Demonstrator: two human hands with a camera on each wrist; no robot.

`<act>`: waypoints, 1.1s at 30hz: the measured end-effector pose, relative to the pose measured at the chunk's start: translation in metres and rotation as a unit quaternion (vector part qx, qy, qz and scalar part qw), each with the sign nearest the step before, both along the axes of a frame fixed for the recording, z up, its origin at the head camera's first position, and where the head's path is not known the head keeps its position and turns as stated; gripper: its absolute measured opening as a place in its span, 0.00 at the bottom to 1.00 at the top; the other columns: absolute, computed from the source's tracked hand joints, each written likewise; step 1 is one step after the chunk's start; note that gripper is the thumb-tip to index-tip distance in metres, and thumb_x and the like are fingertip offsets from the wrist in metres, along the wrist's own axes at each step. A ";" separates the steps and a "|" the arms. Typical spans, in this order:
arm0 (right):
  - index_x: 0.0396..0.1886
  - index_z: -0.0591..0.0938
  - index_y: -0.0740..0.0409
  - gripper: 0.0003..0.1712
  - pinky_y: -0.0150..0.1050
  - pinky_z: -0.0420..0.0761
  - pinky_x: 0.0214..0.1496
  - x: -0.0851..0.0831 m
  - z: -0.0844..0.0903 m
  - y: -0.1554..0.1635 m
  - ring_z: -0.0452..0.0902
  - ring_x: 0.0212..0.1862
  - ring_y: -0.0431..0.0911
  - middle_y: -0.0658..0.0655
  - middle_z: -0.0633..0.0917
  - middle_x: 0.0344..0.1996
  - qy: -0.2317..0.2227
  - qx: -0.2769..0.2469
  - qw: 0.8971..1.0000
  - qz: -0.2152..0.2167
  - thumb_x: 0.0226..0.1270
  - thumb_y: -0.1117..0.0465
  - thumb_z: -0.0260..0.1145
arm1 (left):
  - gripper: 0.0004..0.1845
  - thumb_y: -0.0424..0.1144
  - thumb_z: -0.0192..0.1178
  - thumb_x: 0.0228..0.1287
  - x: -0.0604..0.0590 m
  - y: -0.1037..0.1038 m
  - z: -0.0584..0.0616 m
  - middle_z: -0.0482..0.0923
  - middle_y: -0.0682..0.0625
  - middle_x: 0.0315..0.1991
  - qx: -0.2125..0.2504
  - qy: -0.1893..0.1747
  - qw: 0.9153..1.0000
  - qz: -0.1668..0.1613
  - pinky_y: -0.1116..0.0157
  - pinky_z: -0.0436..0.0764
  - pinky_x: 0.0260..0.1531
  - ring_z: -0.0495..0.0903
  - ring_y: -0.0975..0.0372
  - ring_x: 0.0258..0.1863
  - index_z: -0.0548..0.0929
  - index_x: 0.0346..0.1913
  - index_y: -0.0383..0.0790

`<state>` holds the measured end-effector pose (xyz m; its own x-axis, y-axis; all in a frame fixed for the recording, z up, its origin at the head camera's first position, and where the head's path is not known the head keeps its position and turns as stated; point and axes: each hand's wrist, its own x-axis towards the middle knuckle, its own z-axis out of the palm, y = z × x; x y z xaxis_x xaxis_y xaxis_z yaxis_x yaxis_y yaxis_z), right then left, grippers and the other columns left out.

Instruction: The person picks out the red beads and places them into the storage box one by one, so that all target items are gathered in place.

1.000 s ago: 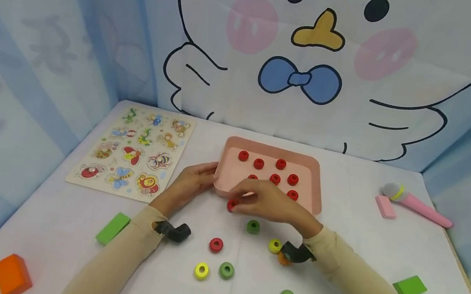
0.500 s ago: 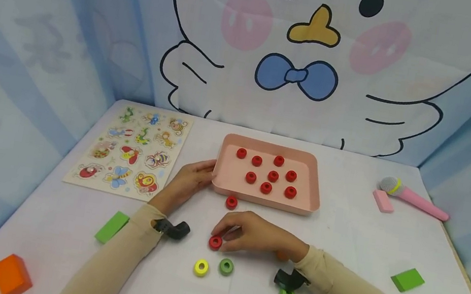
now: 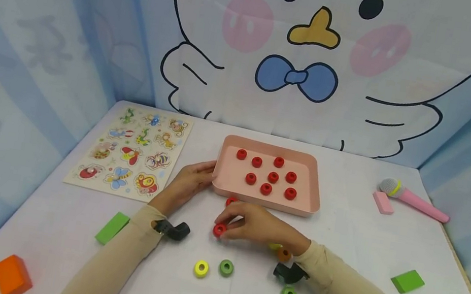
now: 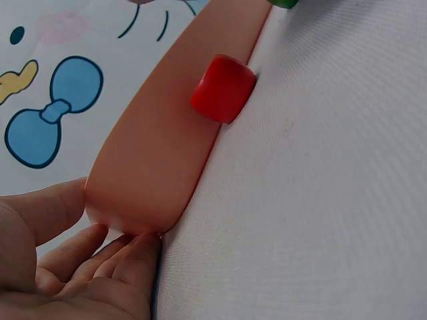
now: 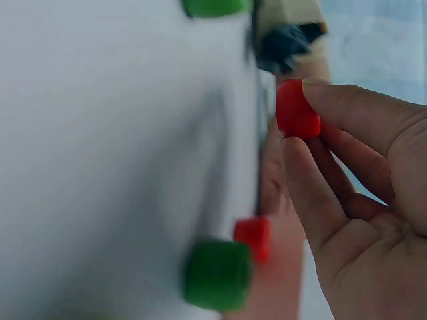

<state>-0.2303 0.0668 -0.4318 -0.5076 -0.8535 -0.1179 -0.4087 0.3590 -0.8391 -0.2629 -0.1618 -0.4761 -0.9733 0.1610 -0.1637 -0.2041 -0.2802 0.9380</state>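
My right hand [image 3: 262, 225] pinches a red bead [image 3: 219, 230] between thumb and fingertip; the right wrist view shows that red bead [image 5: 297, 110] raised off the cloth. A second red bead [image 4: 223, 90] rests on the table against the front wall of the pink tray [image 3: 272, 205]. Inside the tray sit several more red beads [image 3: 273, 177], spread apart. At the tray's left end, my left hand [image 3: 187, 183] holds the corner, thumb at the rim and fingers at the lower edge. A green bead [image 5: 219, 275] shows in the right wrist view but is covered by the hand in the head view.
Nearer me lie a yellow bead [image 3: 201, 268], green beads [image 3: 226, 267] and an orange bead [image 3: 284, 255]. An insect picture board [image 3: 130, 151] is left of the tray. Around the sides are green blocks [image 3: 407, 281], an orange block [image 3: 12, 276], a pink block [image 3: 383, 203] and a toy microphone [image 3: 414, 199].
My right hand let go of one red bead at the tray's front, came back toward me to another, and now carries that one slightly toward the tray. My left hand stayed at the tray.
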 end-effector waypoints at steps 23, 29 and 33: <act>0.55 0.85 0.56 0.19 0.35 0.81 0.50 -0.092 -0.002 -0.018 0.77 0.46 0.45 0.48 0.86 0.44 0.117 0.094 0.980 -0.128 0.64 0.60 0.72 | 0.28 0.27 0.53 0.72 0.001 0.000 -0.005 0.63 0.38 0.71 -0.009 -0.008 1.000 -0.006 0.62 0.69 0.65 0.65 0.52 0.68 0.63 0.72 0.30; 0.55 0.85 0.56 0.19 0.35 0.81 0.51 -0.095 -0.006 -0.020 0.77 0.45 0.44 0.47 0.85 0.43 0.124 0.090 0.980 -0.124 0.63 0.59 0.72 | 0.28 0.26 0.53 0.71 -0.001 0.000 -0.002 0.64 0.39 0.71 -0.013 -0.005 1.000 -0.004 0.62 0.69 0.65 0.66 0.53 0.68 0.64 0.72 0.31; 0.55 0.85 0.55 0.20 0.34 0.81 0.51 -0.096 -0.008 -0.022 0.78 0.45 0.44 0.47 0.85 0.44 0.114 0.096 0.980 -0.129 0.63 0.59 0.72 | 0.28 0.27 0.53 0.72 -0.002 -0.002 -0.002 0.63 0.39 0.71 -0.015 -0.006 1.000 -0.006 0.62 0.68 0.65 0.65 0.53 0.69 0.64 0.72 0.31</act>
<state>-0.3263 0.0446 -0.4397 -0.7360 -0.6659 -0.1218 -0.4526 0.6179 -0.6430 -0.2651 -0.1634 -0.4786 -0.9691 0.1677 -0.1808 -0.2192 -0.2497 0.9432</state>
